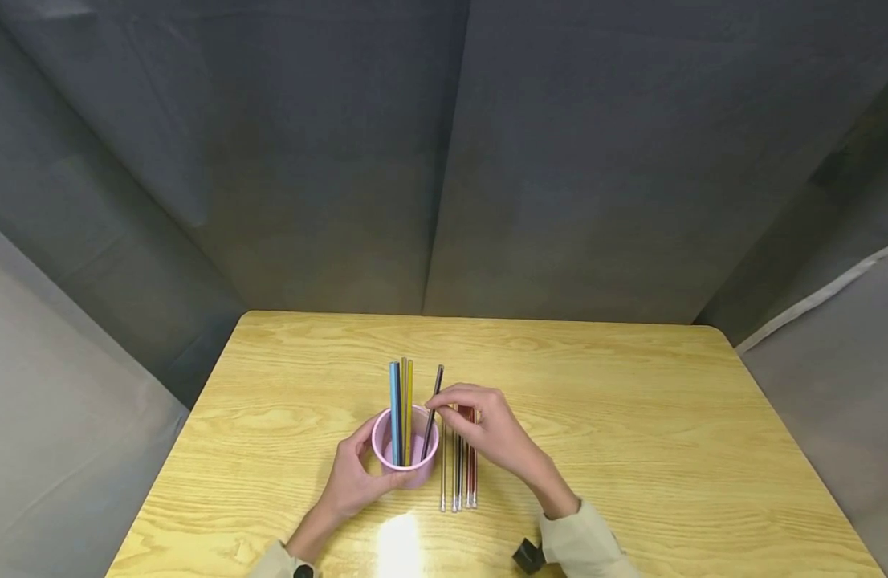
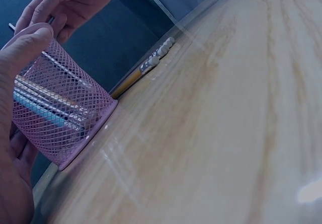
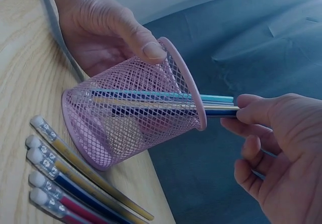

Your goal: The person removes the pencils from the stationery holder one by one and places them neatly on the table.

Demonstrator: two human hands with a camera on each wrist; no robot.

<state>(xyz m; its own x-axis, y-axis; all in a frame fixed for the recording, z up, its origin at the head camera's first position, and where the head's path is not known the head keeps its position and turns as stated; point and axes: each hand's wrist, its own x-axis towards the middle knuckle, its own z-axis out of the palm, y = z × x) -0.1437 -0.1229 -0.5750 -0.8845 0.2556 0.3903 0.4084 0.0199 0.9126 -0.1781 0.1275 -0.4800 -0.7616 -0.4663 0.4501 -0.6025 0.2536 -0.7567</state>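
My left hand (image 1: 350, 478) grips a pink mesh pencil cup (image 1: 418, 478) from its left side, thumb by the rim. The cup stands upright on the table. Inside it lean several pencils, among them a light blue pencil (image 1: 394, 393) and a yellow pencil (image 1: 409, 393). Over the cup's right rim, my right hand (image 1: 494, 429) pinches a dark pencil (image 1: 437, 384) between thumb and index finger, its lower end inside the cup. Just right of the cup lies a row of pencils (image 3: 75, 158) with white erasers; in the head view the right hand covers their far ends.
The light wood table (image 1: 632, 401) reaches out on both sides of the hands. Grey curtains (image 1: 328, 201) hang behind it and along the sides. A small black object (image 1: 528, 555) sits beside the right sleeve (image 1: 584, 542).
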